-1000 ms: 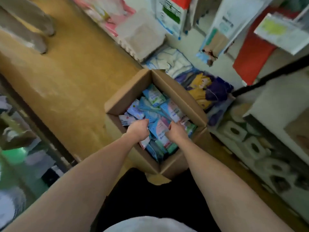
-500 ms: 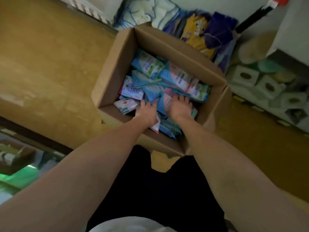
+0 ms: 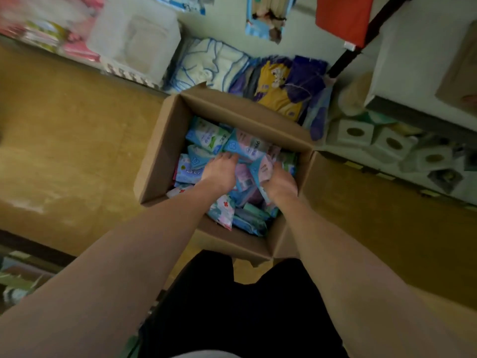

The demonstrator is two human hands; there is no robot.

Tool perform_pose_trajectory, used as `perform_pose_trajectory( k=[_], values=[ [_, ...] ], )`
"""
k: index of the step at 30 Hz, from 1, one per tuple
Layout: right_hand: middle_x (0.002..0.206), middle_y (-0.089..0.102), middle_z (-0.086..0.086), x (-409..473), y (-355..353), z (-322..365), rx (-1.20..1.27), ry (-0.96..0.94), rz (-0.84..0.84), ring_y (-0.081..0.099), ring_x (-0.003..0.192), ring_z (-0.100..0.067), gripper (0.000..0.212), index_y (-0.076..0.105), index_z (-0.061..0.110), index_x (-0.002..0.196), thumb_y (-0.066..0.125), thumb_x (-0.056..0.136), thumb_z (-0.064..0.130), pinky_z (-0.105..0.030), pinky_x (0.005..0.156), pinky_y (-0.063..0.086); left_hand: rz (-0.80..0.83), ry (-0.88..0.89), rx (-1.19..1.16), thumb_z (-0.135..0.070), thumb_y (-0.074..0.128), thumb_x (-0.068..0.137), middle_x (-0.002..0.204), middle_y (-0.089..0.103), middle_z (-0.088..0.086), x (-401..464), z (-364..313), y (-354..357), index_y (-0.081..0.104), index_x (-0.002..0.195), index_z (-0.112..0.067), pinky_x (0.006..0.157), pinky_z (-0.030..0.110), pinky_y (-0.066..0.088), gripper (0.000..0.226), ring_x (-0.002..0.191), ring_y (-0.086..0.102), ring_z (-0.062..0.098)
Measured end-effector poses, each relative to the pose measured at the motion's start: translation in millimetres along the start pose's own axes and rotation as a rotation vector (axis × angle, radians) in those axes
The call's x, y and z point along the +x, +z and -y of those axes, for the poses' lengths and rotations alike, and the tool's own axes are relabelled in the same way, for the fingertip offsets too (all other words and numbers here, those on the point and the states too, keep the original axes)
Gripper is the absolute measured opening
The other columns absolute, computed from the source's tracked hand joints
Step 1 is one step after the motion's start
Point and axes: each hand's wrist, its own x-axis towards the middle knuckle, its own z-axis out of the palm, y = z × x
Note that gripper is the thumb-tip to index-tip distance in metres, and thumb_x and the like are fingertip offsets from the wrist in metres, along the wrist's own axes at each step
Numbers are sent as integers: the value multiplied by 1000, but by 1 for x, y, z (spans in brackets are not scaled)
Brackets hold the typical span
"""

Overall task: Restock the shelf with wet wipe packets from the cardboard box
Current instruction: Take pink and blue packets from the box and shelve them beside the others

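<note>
Both hands moved deeper into the cardboard box (image 3: 165,140); left hand (image 3: 219,174) flat on packets (image 3: 206,136), right hand (image 3: 280,182) fingers gripping one.

Both hands' fingertips are buried among the packets (image 3: 245,148); their grip cannot be told.

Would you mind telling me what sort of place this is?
Probably a small shop's household-goods aisle: packaged toilet rolls on a low shelf, bagged goods against the wall, and an open cardboard box of wet wipe packets on the floor.
</note>
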Motion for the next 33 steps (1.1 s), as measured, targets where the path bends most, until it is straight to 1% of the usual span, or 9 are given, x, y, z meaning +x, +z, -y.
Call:
perform_pose_trajectory(
  k=[2, 6, 11, 13, 18, 23, 27, 30, 33],
  values=[
    [118, 65, -12, 6, -2, -3, 64, 32, -8, 65, 96, -32, 62, 30, 18, 150, 60, 97, 24, -39, 67, 55, -26, 53, 51, -9, 53, 91, 139, 45, 12, 20, -13, -7, 39, 140, -10, 99, 43, 40, 51, 128, 39, 31],
    [130, 60, -14, 16, 6, -3, 73, 18, -6, 63, 108, -33, 68, 20, 15, 156, 56, 100, 27, -37, 71, 50, 55, 120, 242, -16, 68, 83, 142, 37, 9, 64, -29, -2, 34, 139, -13, 104, 40, 38, 65, 134, 33, 29],
    [126, 62, -12, 20, 21, -8, 66, 36, 19, 65, 99, -30, 65, 19, 17, 156, 52, 100, 21, -34, 67, 50, 70, 112, 492, -29, 63, 89, 150, 27, 13, 90, -32, 20, 22, 149, -14, 109, 45, 29, 74, 139, 25, 35],
    [119, 64, -12, 19, 24, -10, 71, 32, 17, 65, 93, -30, 61, 22, 15, 153, 52, 100, 19, -36, 67, 52, 76, 73, 487, -35, 65, 87, 151, 29, 13, 93, -33, 22, 20, 150, -16, 111, 49, 25, 79, 139, 22, 38],
    [117, 64, -12, 14, 20, -11, 82, 13, 54, 66, 93, -30, 70, 16, 17, 157, 53, 98, 17, -40, 71, 58, 63, 18, 498, -47, 73, 76, 142, 39, 12, 88, -34, 15, 34, 140, -16, 106, 50, 29, 82, 131, 31, 34],
    [129, 57, -15, -8, 0, -8, 182, -2, 110, 61, 109, -33, 63, 28, 14, 151, 58, 96, 20, -34, 71, 49, 51, -203, 253, -59, 79, 63, 140, 34, 15, 50, -25, 3, 35, 138, -13, 107, 51, 28, 98, 133, 27, 37],
    [135, 52, -17, -25, -33, -3, 251, -18, 197, 56, 117, -35, 69, 25, 12, 150, 64, 94, 17, -36, 78, 50, 57, -278, -39, -61, 78, 65, 149, 20, 15, 13, -17, -23, 18, 147, -13, 95, 53, 43, 112, 133, 33, 41],
    [139, 48, -16, -39, -65, 2, 193, -71, 242, 52, 124, -34, 76, 23, 11, 149, 69, 89, 10, -35, 80, 49, 2, -302, -147, -49, 78, 70, 142, 37, 14, -13, -24, -46, 13, 146, -18, 78, 46, 49, 105, 112, 54, 39],
    [140, 46, -15, -53, -92, 11, 70, -139, 263, 52, 125, -32, 88, 19, 10, 153, 74, 85, 9, -36, 86, 52, -69, -355, -330, -55, 83, 63, 132, 53, 11, -34, -39, -66, 14, 147, -19, 81, 45, 52, 114, 111, 58, 34]
  ],
)
